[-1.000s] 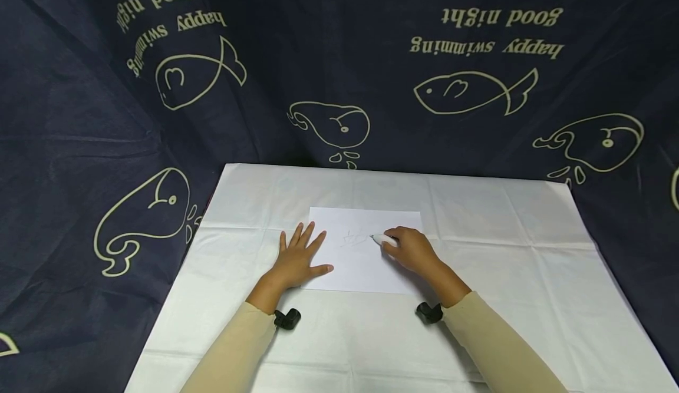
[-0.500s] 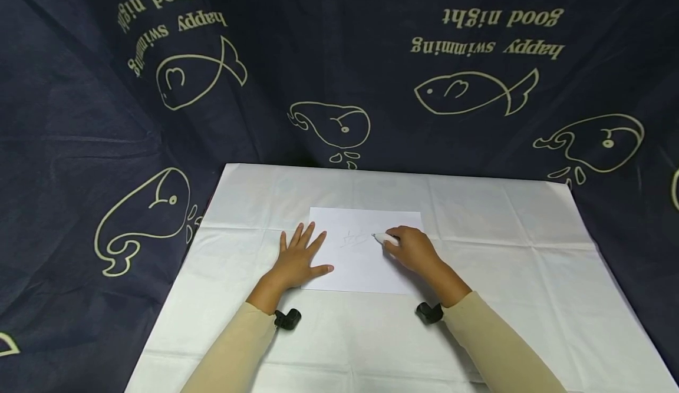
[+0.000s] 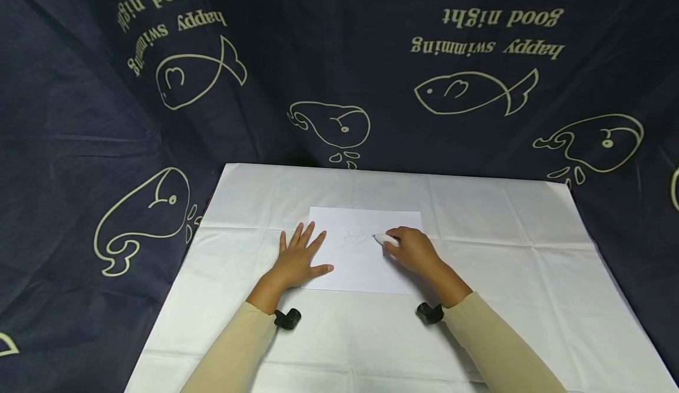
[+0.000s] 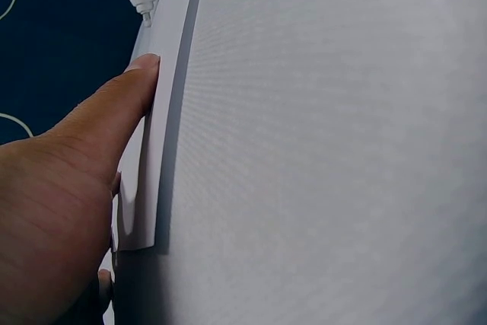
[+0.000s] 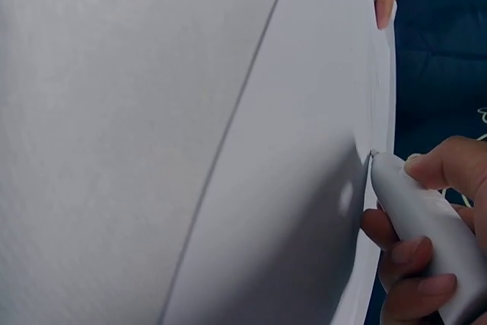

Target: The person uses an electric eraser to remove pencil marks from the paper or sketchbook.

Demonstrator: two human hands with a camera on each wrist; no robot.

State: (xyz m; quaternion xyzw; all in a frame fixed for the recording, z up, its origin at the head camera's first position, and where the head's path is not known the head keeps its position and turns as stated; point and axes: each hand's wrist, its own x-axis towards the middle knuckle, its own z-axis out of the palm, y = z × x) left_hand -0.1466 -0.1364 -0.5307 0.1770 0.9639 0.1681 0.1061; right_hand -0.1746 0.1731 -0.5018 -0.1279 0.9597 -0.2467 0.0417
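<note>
Where your L hand (image 3: 293, 263) lies: across left edge of the paper (image 3: 366, 272), fingers straight & spread; thumb & index tip on the sheet, little finger past it, over the white cloth (image 3: 504, 322).
R hand (image 3: 415, 250): grips a white pen (image 3: 387, 240), thumb & fingers round its thick barrel, tip aimed L.
Gap: your hands are well apart, w/ faint marks (image 3: 354, 238) btwn them.
Pen tip: over upper right part of paper, just R of the marks; can't tell if it's touching.
Paper: mid-table under your hands; R hand's shadow falls on its right side.
Wrists: black wristcams (image 3: 287, 319) on inner sides, one per arm, by the cuffs of your beige sleeves (image 3: 233, 346).
Table: covered w/ that white cloth, fold creases running both ways.
Bkgd: dark blue cloth (image 3: 339, 45) behind & at both sides, w/ pale outline fish, whales & upside-down lettering (image 3: 485, 47), "good night" & "happy swimming".
</note>
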